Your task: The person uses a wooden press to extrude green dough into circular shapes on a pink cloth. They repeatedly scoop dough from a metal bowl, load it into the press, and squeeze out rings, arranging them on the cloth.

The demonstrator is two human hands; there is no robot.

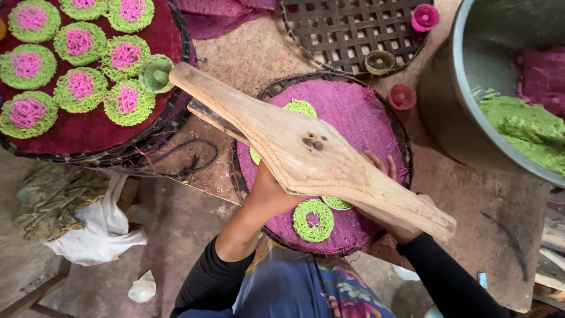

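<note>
wooden press is being gripped underneath by the left hand and the right hand, fingers curled round it, and is best being held level over the green noodle ring.

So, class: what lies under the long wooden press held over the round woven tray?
Under the long wooden press sits a magenta mat bearing green noodle rings. The press covers most of both hands and part of the rings.
</note>
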